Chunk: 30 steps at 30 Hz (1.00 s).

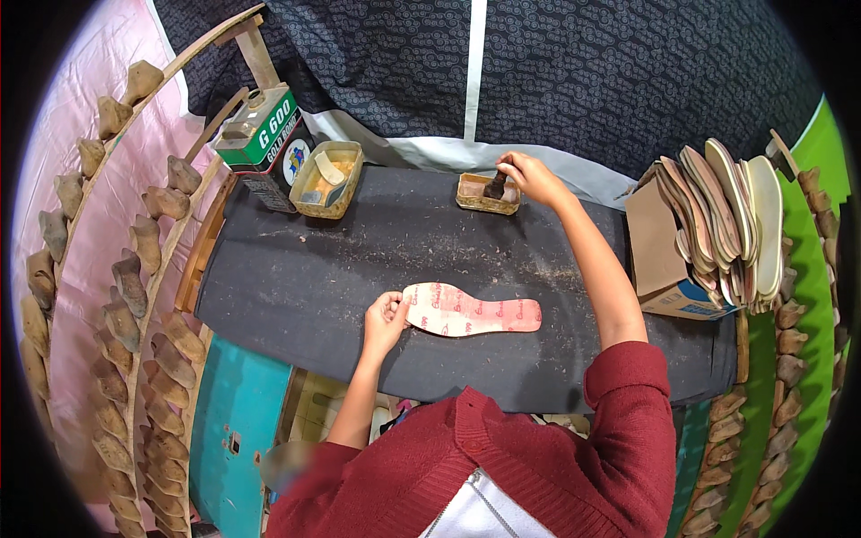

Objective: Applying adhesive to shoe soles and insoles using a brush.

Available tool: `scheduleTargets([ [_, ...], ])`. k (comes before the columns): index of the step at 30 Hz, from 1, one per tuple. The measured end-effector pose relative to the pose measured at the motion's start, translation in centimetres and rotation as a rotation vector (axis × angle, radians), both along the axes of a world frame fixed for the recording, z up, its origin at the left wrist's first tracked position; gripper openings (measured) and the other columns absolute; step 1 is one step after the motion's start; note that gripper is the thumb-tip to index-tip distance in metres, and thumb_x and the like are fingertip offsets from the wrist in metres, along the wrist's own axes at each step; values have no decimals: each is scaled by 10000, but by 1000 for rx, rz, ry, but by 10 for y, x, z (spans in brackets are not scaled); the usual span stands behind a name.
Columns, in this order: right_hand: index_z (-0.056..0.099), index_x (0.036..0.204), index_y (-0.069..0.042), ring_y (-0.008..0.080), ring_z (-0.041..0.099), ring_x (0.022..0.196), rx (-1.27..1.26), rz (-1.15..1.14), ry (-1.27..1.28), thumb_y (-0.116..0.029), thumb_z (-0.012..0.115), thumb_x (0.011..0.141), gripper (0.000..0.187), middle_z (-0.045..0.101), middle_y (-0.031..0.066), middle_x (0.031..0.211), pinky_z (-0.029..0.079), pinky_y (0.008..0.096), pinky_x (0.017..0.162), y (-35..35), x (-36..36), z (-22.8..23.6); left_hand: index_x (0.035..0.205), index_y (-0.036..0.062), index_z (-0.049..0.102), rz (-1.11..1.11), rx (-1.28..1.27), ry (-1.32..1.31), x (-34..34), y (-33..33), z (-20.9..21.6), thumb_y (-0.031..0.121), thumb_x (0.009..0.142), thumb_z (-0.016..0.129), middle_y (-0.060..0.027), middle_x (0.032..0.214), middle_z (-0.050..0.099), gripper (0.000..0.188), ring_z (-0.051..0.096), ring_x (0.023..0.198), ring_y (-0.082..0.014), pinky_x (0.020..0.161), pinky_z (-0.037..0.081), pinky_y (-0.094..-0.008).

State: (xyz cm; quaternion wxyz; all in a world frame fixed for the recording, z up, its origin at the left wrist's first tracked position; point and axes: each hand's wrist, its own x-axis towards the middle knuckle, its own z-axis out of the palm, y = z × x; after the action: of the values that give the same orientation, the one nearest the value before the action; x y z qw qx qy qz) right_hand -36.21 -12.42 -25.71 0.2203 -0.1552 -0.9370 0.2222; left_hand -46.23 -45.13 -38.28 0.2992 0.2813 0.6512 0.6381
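"Pinching the insole point(471, 310), is that what the left hand point(386, 325) is doing?"

"Yes. Call the table's point(359, 260) far edge twelve. The insole is a little toward six from the middle, its broad end at nine and its narrow end at three. The left hand is around eight, thumb and fingers closed on the rim of that broad end."

"Is the insole lying flat on the table?"

"I can't tell whether it rests there or is held just above. Its printed face is up, pale fading into pink."

"And the right hand point(529, 177)?"

"Out at one o'clock, fingertips drawn together around the top of a dark brush point(495, 186), or something very like one. Its lower end is down in a small tray point(491, 205) at twelve."

"What's over at ten?"

"A metal can point(260, 143) in green, black and red, with a yellowish tub point(318, 210) just beside it. The tub has a pale curved piece point(330, 168) inside."

"Between two and three?"

"A cardboard box point(653, 238) with a bunch of insoles point(717, 211) standing upright in it. Farther out, toward nine, rows of foot-shaped blocks point(130, 282) line curved racks."
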Motion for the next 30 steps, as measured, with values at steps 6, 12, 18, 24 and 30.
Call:
scheduleTargets([
  [6,504,923,12,235,562,822,-139,-3,197,-184,445,843,220,584,136,852,420,302,726,-5,16,10,876,-23,509,8,-23,-10,-3,1,4,111,802,530,-19,617,537,155,500,515,-43,457,404,-165],
  [12,500,922,23,199,570,811,-169,-61,299,-204,436,853,246,596,120,841,419,283,728,-14,26,10,887,-21,505,-6,-31,-16,-6,3,5,111,808,522,-22,635,543,155,507,527,-47,466,415,-168],
  [18,507,902,-30,76,410,499,-858,-366,641,-297,404,869,287,415,-8,594,330,195,447,-17,40,-13,890,-22,507,9,9,-44,-4,7,7,125,809,525,-20,644,546,169,508,527,-48,466,416,-167],
  [24,476,934,-1,86,398,522,-1453,-206,878,-336,429,853,348,422,7,616,327,201,449,-45,66,-42,885,-23,513,31,-4,-62,-2,5,7,128,808,528,-21,650,550,170,503,521,-42,463,413,-161],
  [30,487,907,-17,72,388,499,-1504,-220,869,-355,409,859,351,402,-12,602,315,191,430,-119,86,-48,848,-26,531,142,50,-1,9,4,1,107,803,531,5,604,535,140,461,483,-10,432,368,-142],
])
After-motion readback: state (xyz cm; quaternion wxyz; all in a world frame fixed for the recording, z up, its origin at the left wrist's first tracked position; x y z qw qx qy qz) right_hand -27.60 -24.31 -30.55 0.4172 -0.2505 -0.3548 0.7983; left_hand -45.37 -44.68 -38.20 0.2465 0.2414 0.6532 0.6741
